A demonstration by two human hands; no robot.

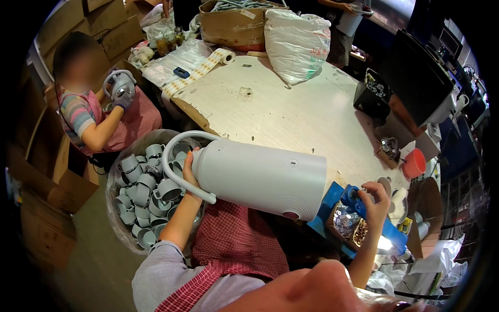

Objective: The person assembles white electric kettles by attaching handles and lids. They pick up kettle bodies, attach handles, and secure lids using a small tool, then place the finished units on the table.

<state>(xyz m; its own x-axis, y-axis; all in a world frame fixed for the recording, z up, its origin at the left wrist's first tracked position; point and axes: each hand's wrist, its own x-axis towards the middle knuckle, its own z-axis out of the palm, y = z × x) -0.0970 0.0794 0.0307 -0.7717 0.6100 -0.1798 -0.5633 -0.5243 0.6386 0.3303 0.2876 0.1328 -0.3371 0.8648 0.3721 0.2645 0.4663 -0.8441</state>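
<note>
A long light-grey vacuum flask body [260,174] lies sideways in front of me, its curved grey carrying handle [174,171] toward the left. My left hand [190,170] grips it at the handle end, most of the fingers hidden behind the body. Off its right end, my right hand [376,198] is raised with thumb and fingertips pinched together; whatever is between them is too small to make out. Close by that hand stand a blue machine [355,196] and a divided box, with silvery small parts [345,220] in one compartment and brass-coloured ones [359,233] in another.
A lined bin of grey cup-shaped parts [143,195] stands at my left. Beyond it a co-worker [104,112] holds a grey handled part. On the table [291,114] are a white sack [296,47], a label roll [224,56], a red cup [414,163] and a black container [372,93].
</note>
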